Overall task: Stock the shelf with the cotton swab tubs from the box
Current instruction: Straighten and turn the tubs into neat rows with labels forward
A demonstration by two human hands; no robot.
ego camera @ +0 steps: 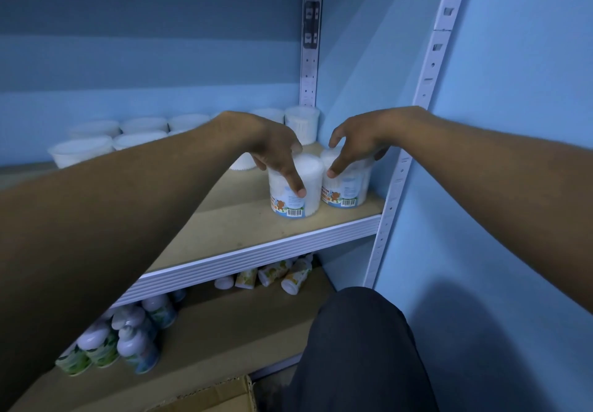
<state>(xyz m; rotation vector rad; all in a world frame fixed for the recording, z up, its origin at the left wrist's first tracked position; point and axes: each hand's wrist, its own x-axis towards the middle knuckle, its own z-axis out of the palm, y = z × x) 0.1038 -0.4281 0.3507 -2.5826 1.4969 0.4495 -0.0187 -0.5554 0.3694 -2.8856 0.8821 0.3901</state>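
Head view: both arms reach onto the shelf point(244, 219) near its right end, by the front right post point(393, 193).

Left hand point(272, 148) is on top of the left tub point(296, 196), fingers point(296, 184) spread wide and draped down over the lid and front wall, forefinger tip on the label. Grip looks loose, more a top hold than a pinch.

Right hand point(356, 142) sits the same way on the right tub point(348, 188), fingers spread over the lid, one fingertip down the left side of the wall. Thumb is hidden behind the tub.

Both tubs stand upright on the shelf board, just beside each other, walls touching or nearly so; cannot tell which. They are close to the front edge, the right one near the right post. Labels with barcodes face the camera.

More tubs point(144, 132) stand in rows along the back edge of the shelf, from the left up to the rear post point(309, 68); one tub point(301, 123) stands in the back right corner.

Lower shelf point(224, 322): small bottles point(128, 338) grouped at the left, a few point(288, 275) lying on their sides further back.

Bottom edge: cardboard box point(221, 395) corner, and the person's knee point(362, 347) in dark cloth to its right.
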